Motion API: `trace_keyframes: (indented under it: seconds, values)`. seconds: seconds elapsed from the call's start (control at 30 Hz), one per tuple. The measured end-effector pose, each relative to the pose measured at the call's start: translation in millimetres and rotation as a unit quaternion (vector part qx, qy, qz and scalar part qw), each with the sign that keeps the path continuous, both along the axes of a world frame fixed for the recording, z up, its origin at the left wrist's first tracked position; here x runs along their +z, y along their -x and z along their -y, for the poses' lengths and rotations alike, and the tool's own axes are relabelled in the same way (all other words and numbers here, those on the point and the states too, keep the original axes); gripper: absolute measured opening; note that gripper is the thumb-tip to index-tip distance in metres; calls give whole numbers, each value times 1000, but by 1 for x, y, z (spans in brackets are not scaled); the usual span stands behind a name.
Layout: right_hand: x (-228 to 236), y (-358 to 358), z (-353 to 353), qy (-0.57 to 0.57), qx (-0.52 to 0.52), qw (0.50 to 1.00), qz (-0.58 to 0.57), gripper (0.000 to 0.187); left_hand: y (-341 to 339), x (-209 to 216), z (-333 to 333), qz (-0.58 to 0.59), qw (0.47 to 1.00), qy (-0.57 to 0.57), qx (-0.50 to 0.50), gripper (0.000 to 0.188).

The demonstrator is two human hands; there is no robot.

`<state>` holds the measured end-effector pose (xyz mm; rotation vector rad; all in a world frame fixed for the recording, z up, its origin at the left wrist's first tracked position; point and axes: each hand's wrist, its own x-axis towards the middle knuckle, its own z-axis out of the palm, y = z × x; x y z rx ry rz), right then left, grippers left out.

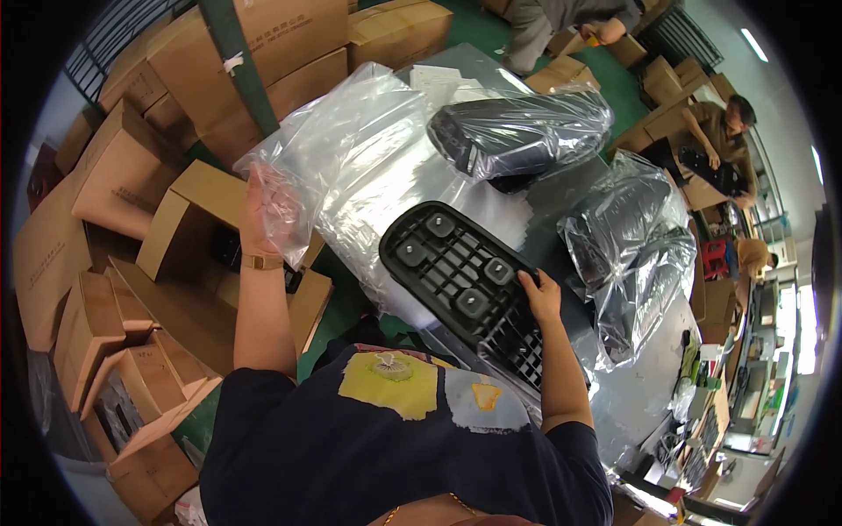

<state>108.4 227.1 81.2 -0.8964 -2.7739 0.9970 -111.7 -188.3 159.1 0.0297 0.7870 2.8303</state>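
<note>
My left hand (274, 210) is raised at the left, its fingers covered by the film of a large clear plastic bag (373, 162) and closed on the bag's edge. The bag spreads from there across the table. My right hand (541, 298) grips the right edge of a long black moulded plastic panel (452, 272), thumb over the rim. The panel is tilted, its ribbed underside toward me, with several raised square pads and a grid at its lower end. Beyond it lies a black part wrapped in clear plastic (526, 131). Another wrapped black part (627, 245) rests at the right.
An open cardboard box (193, 263) stands at my left, with dark parts inside. Stacked cartons (289, 53) and a green post (237, 66) rise behind the table (653, 386). One person (570, 26) bends at the far side; another person (719, 149) handles a black part at the right.
</note>
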Motion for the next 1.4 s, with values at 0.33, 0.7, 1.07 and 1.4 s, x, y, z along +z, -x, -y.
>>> trace_keyframes:
  seconds: [0.33,0.7,1.07,1.4]
  values:
    - [93,104,129,261,291,916,-94,68,-69,-35,-89,-228,757,591,-161,41]
    - [48,153,86,380,90,915,-105,11,-72,-100,-4,-136,767,627,-10,30]
    - [71,174,124,395,210,894,-13,4,-60,-130,40,317,932,104,-144,33]
    - [-6,203,79,-177,390,904,-15,29,-54,-103,-40,-338,632,691,-92,31]
